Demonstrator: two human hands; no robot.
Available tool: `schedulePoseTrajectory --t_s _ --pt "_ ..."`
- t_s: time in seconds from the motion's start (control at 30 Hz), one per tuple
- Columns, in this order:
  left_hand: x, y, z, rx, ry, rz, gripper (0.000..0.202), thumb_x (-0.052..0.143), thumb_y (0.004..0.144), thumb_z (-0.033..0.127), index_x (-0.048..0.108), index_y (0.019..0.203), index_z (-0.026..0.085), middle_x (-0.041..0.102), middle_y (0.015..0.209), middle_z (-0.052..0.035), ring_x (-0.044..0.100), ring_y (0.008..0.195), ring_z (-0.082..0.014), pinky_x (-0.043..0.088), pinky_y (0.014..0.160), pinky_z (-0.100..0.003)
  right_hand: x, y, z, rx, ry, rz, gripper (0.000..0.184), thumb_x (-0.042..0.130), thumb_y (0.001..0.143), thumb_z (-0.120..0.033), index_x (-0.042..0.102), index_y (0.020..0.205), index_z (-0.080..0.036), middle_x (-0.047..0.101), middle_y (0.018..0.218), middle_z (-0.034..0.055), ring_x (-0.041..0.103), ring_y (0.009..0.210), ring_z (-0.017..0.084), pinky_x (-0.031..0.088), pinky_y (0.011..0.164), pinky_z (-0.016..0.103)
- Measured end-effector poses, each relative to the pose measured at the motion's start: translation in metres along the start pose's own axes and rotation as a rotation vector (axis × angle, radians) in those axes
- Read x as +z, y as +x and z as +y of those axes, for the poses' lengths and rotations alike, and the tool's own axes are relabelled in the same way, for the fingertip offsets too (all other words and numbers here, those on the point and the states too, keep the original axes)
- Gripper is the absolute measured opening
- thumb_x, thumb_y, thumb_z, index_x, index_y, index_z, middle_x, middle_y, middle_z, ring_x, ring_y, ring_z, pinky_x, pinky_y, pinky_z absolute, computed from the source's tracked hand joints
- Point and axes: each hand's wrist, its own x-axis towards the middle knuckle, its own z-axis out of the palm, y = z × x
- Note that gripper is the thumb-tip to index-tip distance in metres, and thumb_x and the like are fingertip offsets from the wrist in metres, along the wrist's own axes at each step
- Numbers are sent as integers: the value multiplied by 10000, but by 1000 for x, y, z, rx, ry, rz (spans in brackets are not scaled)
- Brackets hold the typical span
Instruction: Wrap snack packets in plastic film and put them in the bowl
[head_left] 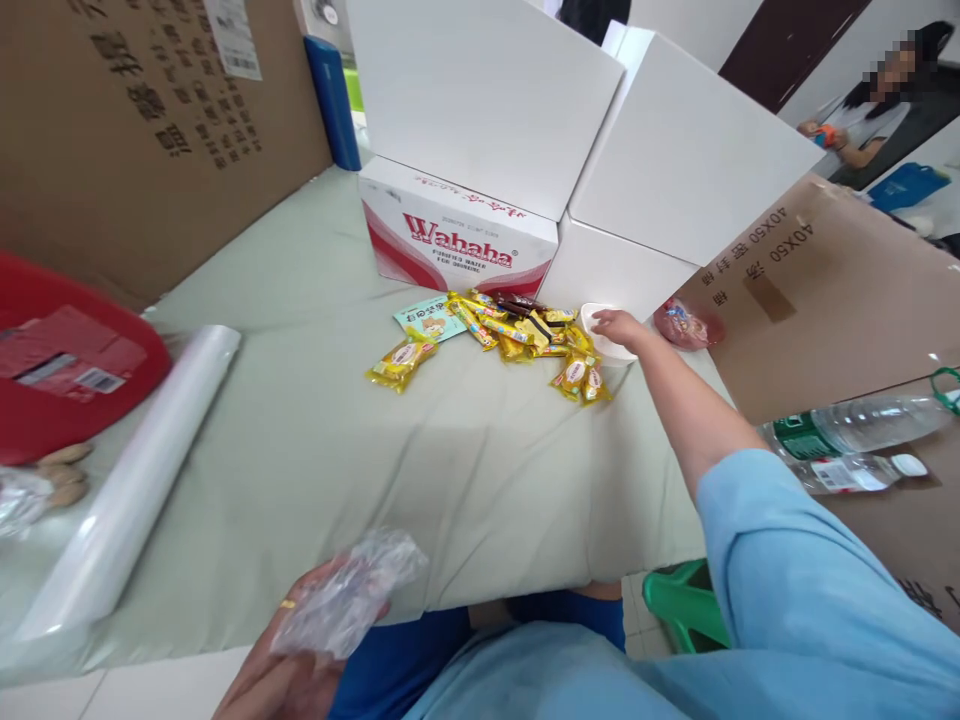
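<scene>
At the near edge of the table, my left hand (300, 640) is closed around a crumpled clear plastic bag (367, 580). My right arm is stretched far forward, with my right hand (616, 328) over a small white bowl (619, 354). Its fingers point down and look pressed together; the fingertips and the bowl's inside are mostly hidden. Left of the bowl lies a pile of yellow-wrapped snacks (517, 330), some with dark brown wrappers. A pale green packet (430, 318) and a single yellow-wrapped snack (403, 360) lie at the pile's left end.
Behind the snacks stand a Wahaha carton (461, 235) and stacked white boxes (690, 140). A plastic roll (142, 470) and red container (75, 350) are at left. Two bottles (855, 428) lie at right beside a cardboard box (795, 270). Another person (877, 120) is in the background.
</scene>
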Motion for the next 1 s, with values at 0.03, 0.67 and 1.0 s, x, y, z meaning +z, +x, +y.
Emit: schedulePoseTrajectory --t_s 0.03,0.67,1.0 --pt "6 -4 1 -8 -35 -19 764 945 452 460 739 1173 312 762 1314 -54 693 1215 -430 665 926 -484 -7 -6 1 -11 17 36 477 648 914 -239 705 1379 -152 739 1350 140 702 1167 231 516 1016 319" --pt "93 15 -1 218 73 -383 512 994 585 428 645 864 179 634 815 21 561 758 -128 452 726 -247 110 -306 -129 -45 1472 -412 487 878 696 -644 683 823 -216 529 605 -57 405 511 99 338 477 252" --pt "78 28 -3 370 199 -163 489 935 617 491 660 879 184 682 876 -14 604 833 -160 474 767 -269 115 -320 -111 68 1507 -424 486 876 696 -656 676 812 -229 456 562 -73 331 452 87 249 407 251"
